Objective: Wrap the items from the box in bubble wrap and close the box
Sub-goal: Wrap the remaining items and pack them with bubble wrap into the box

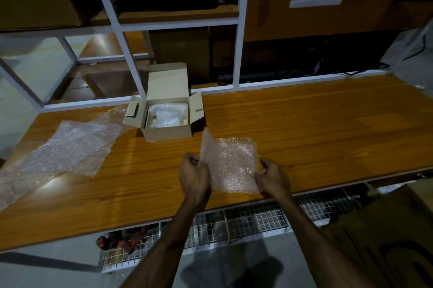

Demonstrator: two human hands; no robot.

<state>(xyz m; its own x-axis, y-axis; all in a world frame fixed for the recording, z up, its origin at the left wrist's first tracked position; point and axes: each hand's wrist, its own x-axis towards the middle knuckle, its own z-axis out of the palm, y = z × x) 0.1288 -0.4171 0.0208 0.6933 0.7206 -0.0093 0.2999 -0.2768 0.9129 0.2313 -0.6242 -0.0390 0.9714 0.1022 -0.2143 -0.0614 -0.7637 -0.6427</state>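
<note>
A small cardboard box (167, 132) stands open on the wooden table (304, 128), lid and side flaps up. Bubble-wrapped items (167, 115) lie inside it. In front of the box, near the table's front edge, I hold a small square sheet of bubble wrap (230, 163) between both hands. My left hand (194, 174) pinches its left edge, which is lifted and folded up. My right hand (271, 176) pinches its right edge. No bare item shows under the sheet.
A large loose sheet of bubble wrap (68, 149) spreads over the table's left part. A white metal rack (126, 53) rises behind the table. Wire baskets (234, 224) hang under the front edge. A big cardboard box (386, 236) stands at lower right.
</note>
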